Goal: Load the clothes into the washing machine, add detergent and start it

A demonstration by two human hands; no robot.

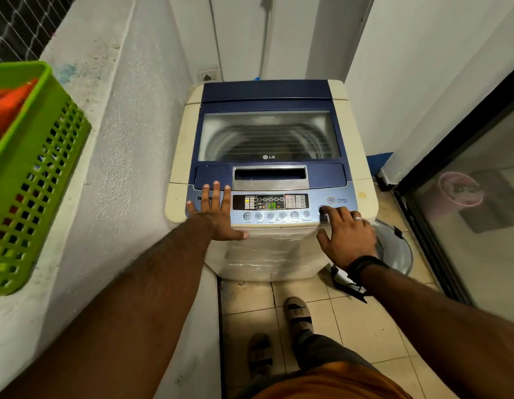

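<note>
The left hand [214,211] lies flat, fingers spread, on the washing machine [267,180] panel's left end; the lit display [270,201] sits between; the right hand [346,228], nearer, fingers loosely bent, presses the button [322,210] below power

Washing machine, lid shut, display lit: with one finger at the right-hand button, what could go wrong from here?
1. The right hand has a fingertip at the button below the power button; a slip upward could switch the washing machine off instead of starting it.
2. The left hand lies flat on the control panel, close to the row of setting buttons; leaning could change a setting.
</note>
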